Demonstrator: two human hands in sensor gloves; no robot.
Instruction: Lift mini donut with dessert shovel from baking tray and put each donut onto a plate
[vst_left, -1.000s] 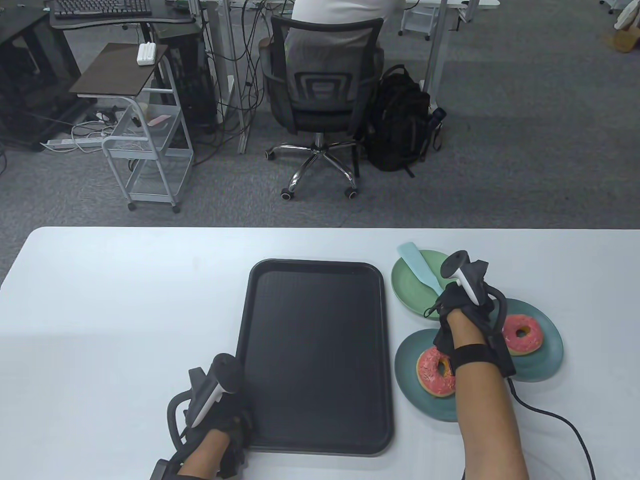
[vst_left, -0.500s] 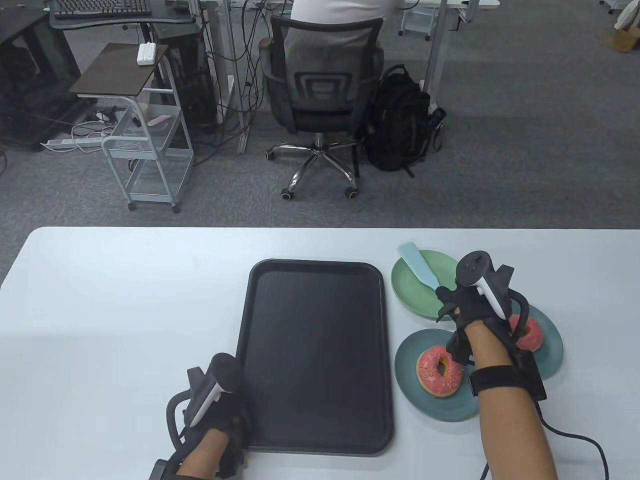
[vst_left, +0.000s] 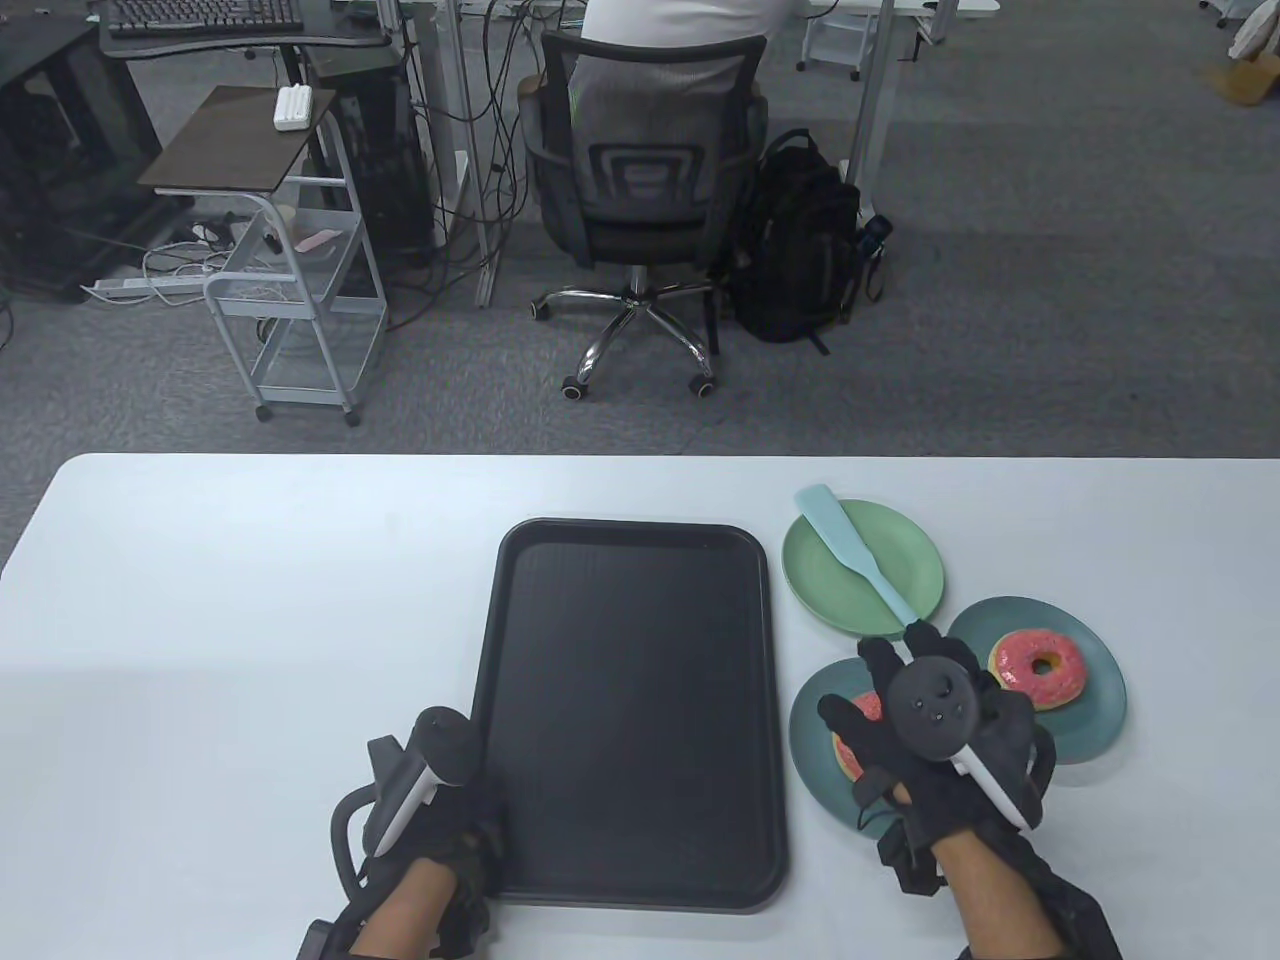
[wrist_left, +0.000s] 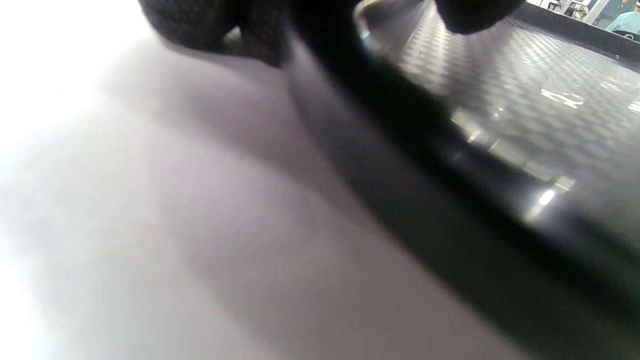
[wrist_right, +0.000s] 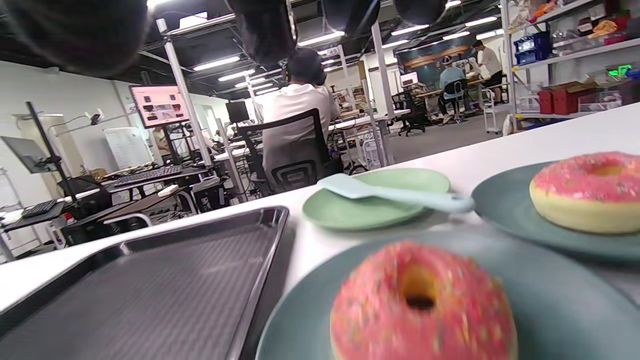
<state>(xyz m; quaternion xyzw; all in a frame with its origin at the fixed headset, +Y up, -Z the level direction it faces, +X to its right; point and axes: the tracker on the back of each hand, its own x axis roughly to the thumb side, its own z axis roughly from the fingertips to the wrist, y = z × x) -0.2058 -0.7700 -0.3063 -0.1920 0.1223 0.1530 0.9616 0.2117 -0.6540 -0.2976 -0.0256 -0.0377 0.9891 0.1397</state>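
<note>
Wrapping up, by view:
table view: tray (vst_left: 630, 700) empty; right hand (vst_left: 930, 740) released, over near donut (vst_left: 850, 745); shovel (vst_left: 855, 560) on light plate (vst_left: 910, 570).
left wrist view: left fingers (wrist_left: 200, 22) by tray rim; grip unclear.
right wrist view: both donuts plated; withdraw high, clear of frosting.

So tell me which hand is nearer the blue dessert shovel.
Right. The right hand hovers just below the dessert shovel's handle end, over the near donut plate. The left hand rests at the baking tray's near left corner.
</note>
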